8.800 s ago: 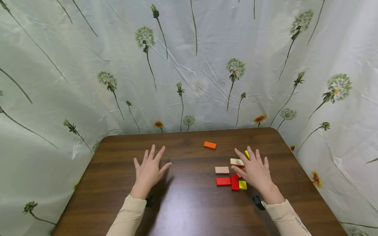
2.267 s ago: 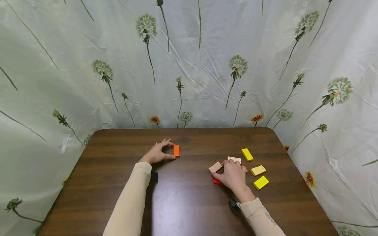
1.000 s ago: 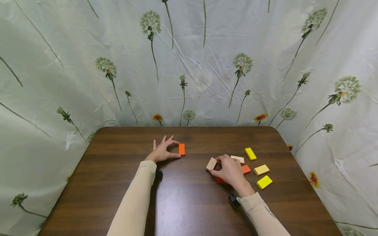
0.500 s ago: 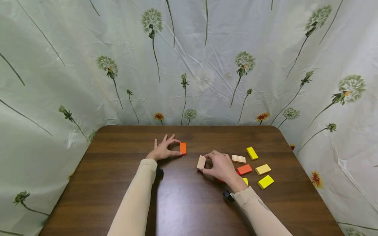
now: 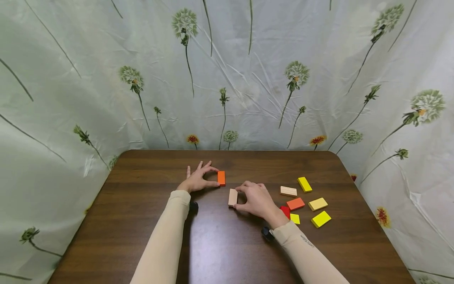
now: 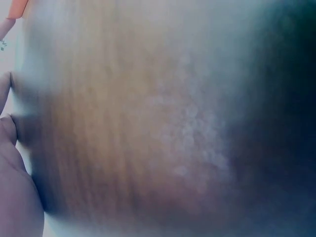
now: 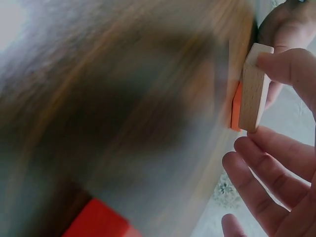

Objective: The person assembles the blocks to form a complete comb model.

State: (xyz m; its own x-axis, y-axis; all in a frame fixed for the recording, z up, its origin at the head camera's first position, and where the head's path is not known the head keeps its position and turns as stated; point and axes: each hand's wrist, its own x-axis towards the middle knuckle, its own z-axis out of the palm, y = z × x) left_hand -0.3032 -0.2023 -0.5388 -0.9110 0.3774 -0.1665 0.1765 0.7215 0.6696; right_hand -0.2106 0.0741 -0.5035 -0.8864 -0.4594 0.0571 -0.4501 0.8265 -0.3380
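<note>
In the head view my left hand [image 5: 198, 180] pinches an orange wooden block [image 5: 221, 178] by its two ends, between thumb and index finger; its other fingers are spread. Just in front and to the right of that, my right hand [image 5: 258, 200] grips a pale bare-wood block [image 5: 233, 197] the same way. The two blocks stand apart by a small gap, long sides running front to back. The right wrist view shows the pale block [image 7: 254, 91] between thumb and fingertip, overlapping the orange block [image 7: 236, 108]. Only a corner of the orange block [image 6: 18, 9] shows in the left wrist view.
To the right on the brown table [image 5: 142, 173] lie a striped wood block [image 5: 288, 191], an orange-red block [image 5: 296, 204], a red block [image 5: 285, 211] partly behind my right wrist, and several yellow blocks [image 5: 320, 219]. A flowered curtain [image 5: 248, 79] hangs behind the table.
Both hands were spread over the table at first. The orange block then came left in my left hand and stays there; my right hand took the pale block, turned it and carried it left towards it.
</note>
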